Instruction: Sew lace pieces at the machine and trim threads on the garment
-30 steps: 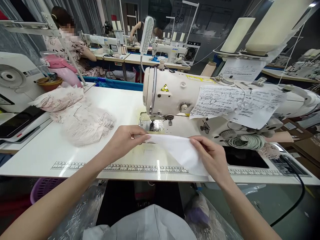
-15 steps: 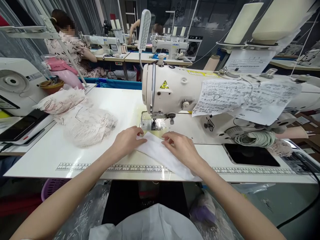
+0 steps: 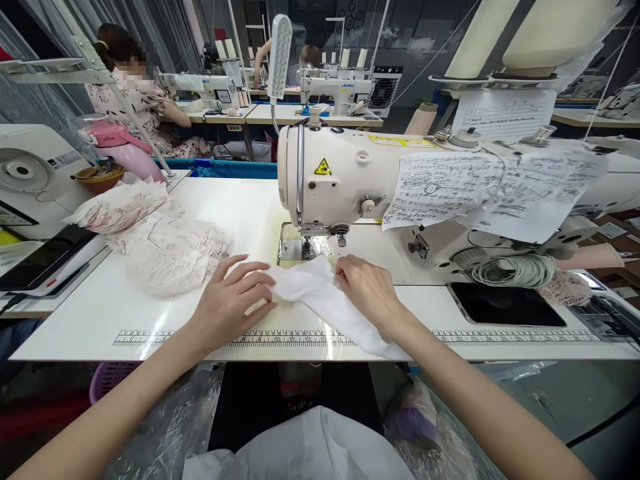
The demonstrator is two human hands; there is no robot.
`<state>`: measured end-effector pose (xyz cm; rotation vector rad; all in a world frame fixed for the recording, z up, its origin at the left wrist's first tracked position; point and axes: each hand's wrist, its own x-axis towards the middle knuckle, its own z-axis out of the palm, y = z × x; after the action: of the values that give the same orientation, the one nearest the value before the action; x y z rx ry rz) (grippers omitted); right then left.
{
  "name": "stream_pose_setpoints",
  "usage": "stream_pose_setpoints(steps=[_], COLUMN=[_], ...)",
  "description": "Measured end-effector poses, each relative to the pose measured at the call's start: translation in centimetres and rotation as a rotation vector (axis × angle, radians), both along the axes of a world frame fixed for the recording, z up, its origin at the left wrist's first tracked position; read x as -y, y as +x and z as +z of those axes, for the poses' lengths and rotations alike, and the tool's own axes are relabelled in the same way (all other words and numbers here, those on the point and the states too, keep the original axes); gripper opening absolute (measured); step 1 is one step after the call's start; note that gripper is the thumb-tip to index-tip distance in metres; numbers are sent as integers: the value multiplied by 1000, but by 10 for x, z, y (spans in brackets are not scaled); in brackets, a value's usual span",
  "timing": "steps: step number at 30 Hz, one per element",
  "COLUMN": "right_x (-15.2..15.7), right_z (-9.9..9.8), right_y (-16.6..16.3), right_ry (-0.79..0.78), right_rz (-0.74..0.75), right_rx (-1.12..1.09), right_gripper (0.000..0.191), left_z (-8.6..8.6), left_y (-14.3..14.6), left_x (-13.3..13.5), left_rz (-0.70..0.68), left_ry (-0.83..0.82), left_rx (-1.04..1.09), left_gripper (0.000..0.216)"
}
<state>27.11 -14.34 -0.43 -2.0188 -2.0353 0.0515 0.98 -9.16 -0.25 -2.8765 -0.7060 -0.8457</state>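
Note:
A white piece of fabric (image 3: 320, 293) lies rumpled on the table in front of the sewing machine (image 3: 340, 173), its lower end reaching the table's front edge. My right hand (image 3: 367, 290) is closed on the fabric's upper right edge, fingers curled in. To the left, my left hand (image 3: 235, 297) has its fingers spread at the fabric's left end, palm down; any contact there is slight. Just beyond the fabric is the metal needle plate (image 3: 295, 250), under the machine's head. The fabric's right part is partly hidden beneath my right wrist.
Pale lace pieces (image 3: 173, 250) are heaped on the left of the table. A black phone (image 3: 505, 305) and a coil of pale green cord (image 3: 513, 272) lie at right. A printed ruler (image 3: 145, 338) runs along the front edge. Another person (image 3: 130, 100) sits at a machine behind.
My left hand has moved left and its fingers have opened off the fabric. With my right hand still on it, the fabric has bunched up and its upper edge has lifted a little.

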Motion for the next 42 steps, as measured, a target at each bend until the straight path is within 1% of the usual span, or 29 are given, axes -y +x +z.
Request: stream_pose_setpoints(steps=[2, 5, 7, 9, 12, 17, 21, 26, 31, 42], right_x=[-1, -7, -12, -17, -21, -28, -35, -43, -46, -45], right_z=[-2, -6, -9, -12, -15, -18, -21, -25, -27, -29], right_y=[2, 2, 1, 1, 4, 9, 10, 10, 11, 13], right_ry=[27, 73, 94, 90, 82, 93, 80, 70, 40, 47], right_rz=[39, 226, 327, 361, 367, 339, 320, 286, 273, 269], right_rx=[10, 13, 23, 44, 81, 147, 188, 143, 115, 115], right_gripper=[29, 38, 38, 35, 33, 34, 36, 40, 42, 43], left_z=[1, 2, -1, -7, -18, -27, -31, -37, -40, -41], left_y=[0, 19, 40, 57, 69, 63, 61, 63, 63, 64], left_x=[4, 6, 3, -3, -14, -30, -42, -54, -57, -56], left_rz=[-7, 12, 5, 45, 108, 113, 126, 145, 137, 140], left_ry=[-5, -65, -124, -139, -91, -4, -39, -87, -79, -95], left_rx=[-11, 17, -62, -175, -289, -316, -307, -270, -254, -223], left_gripper=[18, 18, 27, 36, 35, 39, 42, 44, 46, 45])
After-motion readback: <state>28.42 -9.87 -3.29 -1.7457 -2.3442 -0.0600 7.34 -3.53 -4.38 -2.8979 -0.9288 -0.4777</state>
